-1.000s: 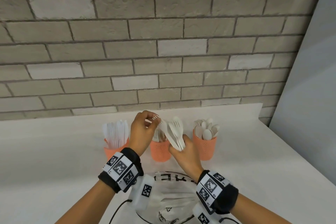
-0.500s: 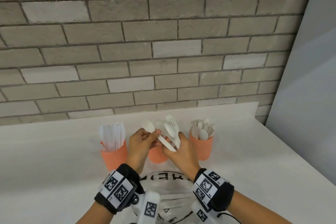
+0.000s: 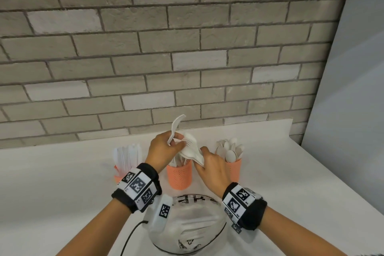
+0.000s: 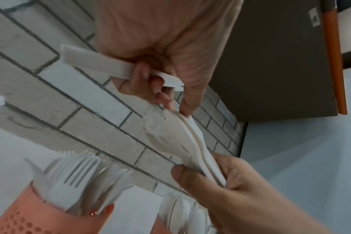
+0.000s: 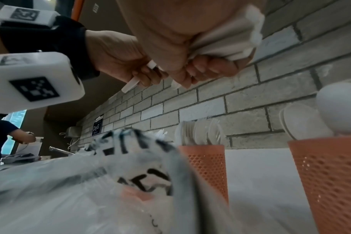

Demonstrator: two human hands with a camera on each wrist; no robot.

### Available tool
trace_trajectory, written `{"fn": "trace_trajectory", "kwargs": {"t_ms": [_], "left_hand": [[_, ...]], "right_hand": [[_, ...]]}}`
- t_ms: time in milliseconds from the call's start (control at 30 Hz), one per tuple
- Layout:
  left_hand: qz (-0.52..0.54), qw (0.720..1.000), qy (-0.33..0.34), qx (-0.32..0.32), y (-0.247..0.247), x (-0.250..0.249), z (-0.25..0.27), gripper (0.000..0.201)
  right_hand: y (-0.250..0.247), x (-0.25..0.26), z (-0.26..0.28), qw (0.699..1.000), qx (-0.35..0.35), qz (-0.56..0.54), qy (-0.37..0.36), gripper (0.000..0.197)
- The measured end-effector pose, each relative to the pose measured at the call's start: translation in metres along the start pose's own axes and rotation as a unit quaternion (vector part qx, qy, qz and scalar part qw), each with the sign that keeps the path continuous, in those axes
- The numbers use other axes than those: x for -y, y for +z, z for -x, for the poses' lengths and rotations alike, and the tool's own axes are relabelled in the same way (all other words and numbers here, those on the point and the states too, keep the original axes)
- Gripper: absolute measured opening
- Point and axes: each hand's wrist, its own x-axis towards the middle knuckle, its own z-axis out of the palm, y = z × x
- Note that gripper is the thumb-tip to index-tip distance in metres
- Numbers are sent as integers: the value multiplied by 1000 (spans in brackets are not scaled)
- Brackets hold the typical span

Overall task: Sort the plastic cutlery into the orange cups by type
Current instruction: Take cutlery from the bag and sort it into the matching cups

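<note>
Three orange cups stand in a row on the white counter: the left cup (image 3: 116,174) holds knives, the middle cup (image 3: 180,176) forks, the right cup (image 3: 234,169) spoons. My right hand (image 3: 202,155) grips a bundle of white cutlery (image 3: 192,150) by its handles above the middle cup. My left hand (image 3: 176,141) pinches one white utensil (image 3: 176,128) that points up; its type is unclear. The left wrist view shows that utensil (image 4: 102,63) in the curled fingers, whose tips touch the bundle (image 4: 176,139). The fork cup (image 4: 26,215) sits below.
A printed clear plastic bag (image 3: 187,224) lies on the counter right in front of the cups, between my forearms. The brick wall (image 3: 187,58) rises close behind the cups. A grey panel (image 3: 349,110) bounds the counter on the right. A person works far off to the left (image 5: 2,131).
My left hand has drawn one utensil off the bundle and swung it from lying sideways to pointing up. My right hand keeps the bundle over the middle cup.
</note>
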Motion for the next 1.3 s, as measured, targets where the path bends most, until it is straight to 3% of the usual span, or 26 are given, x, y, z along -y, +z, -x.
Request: {"fn": "trace_trajectory", "kwargs": {"t_ms": [167, 267, 400, 600, 700, 767, 867, 1033, 1133, 1300], "left_hand": [[-21, 999, -19, 30, 4, 3, -4, 18], [-26, 1000, 2, 6, 2, 2, -5, 15], [51, 997, -30, -46, 1, 0, -5, 20], [221, 971, -82, -34, 0, -13, 8, 8], [221, 972, -82, -1, 0, -16, 13, 6], [223, 971, -82, 12, 0, -16, 16, 17], [238, 968, -83, 7, -1, -21, 17, 7], [295, 951, -81, -49, -14, -37, 7, 7], [344, 930, -83, -94, -31, -42, -6, 17], [384, 905, -89, -161, -49, -31, -21, 26]], "right_hand": [[-2, -3, 3, 1000, 4, 10, -5, 23], [-3, -4, 4, 1000, 10, 6, 0, 21], [-5, -1, 5, 1000, 12, 13, -6, 26], [-3, 8, 4, 1000, 18, 8, -14, 28], [-1, 8, 4, 1000, 21, 1, -7, 27], [0, 8, 4, 1000, 25, -5, -7, 25], [-2, 9, 5, 999, 27, -24, -11, 24], [-2, 6, 7, 994, 34, -105, -14, 15], [2, -1, 7, 986, 39, -164, 13, 29], [-4, -2, 3, 929, 74, -350, 97, 26]]}}
